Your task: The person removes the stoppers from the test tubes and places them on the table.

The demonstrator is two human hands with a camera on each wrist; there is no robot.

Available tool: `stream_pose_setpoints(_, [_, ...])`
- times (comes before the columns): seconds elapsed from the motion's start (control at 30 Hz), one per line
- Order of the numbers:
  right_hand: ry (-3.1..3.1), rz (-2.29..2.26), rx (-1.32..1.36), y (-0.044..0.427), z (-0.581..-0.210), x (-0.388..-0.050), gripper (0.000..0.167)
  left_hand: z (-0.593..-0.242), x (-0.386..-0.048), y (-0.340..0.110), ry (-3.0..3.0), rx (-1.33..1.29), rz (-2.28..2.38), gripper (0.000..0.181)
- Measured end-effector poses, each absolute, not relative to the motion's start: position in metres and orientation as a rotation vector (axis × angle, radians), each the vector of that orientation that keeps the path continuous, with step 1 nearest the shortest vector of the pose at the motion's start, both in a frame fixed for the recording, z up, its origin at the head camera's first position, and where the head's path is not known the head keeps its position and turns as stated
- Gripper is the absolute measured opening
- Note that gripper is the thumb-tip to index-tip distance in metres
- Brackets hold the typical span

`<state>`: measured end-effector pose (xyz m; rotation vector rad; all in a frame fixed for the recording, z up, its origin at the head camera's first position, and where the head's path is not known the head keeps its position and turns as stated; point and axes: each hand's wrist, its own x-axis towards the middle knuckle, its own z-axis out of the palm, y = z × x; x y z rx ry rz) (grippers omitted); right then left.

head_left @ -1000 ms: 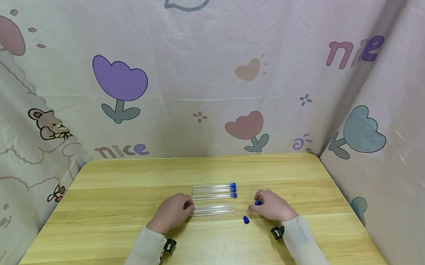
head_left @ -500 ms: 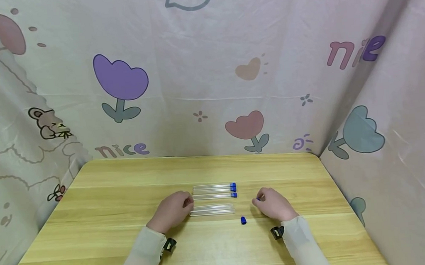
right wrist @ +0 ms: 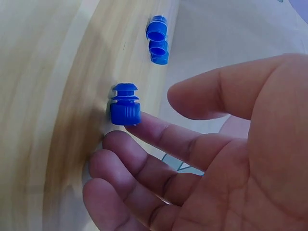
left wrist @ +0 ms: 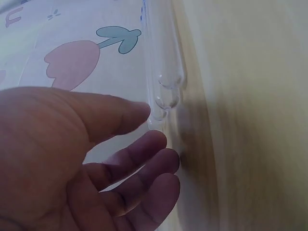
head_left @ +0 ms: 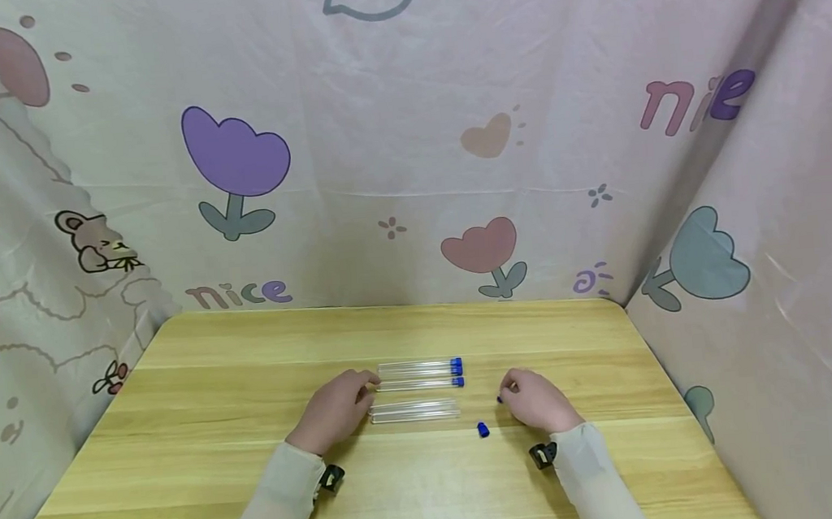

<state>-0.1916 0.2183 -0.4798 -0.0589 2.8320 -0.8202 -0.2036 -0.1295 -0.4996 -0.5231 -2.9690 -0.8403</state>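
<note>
Near the bare ends of the test tubes, my left hand [head_left: 334, 412] has its thumb and fingers apart. In the left wrist view, the clear rounded ends of the tubes [left wrist: 166, 98] lie just beyond the thumb and index fingertip. My right hand [head_left: 540, 400] is beside a blue ribbed cap [right wrist: 125, 106]. Its index fingertip appears to touch that cap, while the thumb stands away from it. A second blue cap [head_left: 483, 429] lies on the table to the left of this hand. Several uncapped test tubes [head_left: 416, 411] lie side by side between my hands.
Behind the uncapped tubes lie several test tubes with blue caps [head_left: 457, 366], the caps facing right. The wooden table [head_left: 247, 346] meets a patterned curtain [head_left: 380, 173] at the back and sides.
The cap at my right hand has shifted among the fingers, hidden mostly, then partly showing. The loose cap has rolled slightly left and back right. My left fingers have spread and moved a little forward.
</note>
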Motion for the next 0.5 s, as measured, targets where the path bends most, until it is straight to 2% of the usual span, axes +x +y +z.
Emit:
stream_pose_setpoints(0.13, [2.858, -0.825, -0.029, 0.2195, -0.4803, -0.1925, 0.02, -0.502, -0.2054, -0.13, -2.974, -0.523, -0.831, 0.023])
stream_pose_setpoints(0.37, [2.907, -0.906, 0.044, 0.2207, -0.4809, -0.1938, 0.036, -0.5038, -0.2093, -0.1305, -2.964, -0.547, -0.818, 0.023])
stream_pose_setpoints(0.5, [2.92, -0.945, 0.04, 0.2206, -0.4808, -0.1959, 0.039, -0.5053, -0.2136, -0.1307, -2.962, -0.536, -0.855, 0.018])
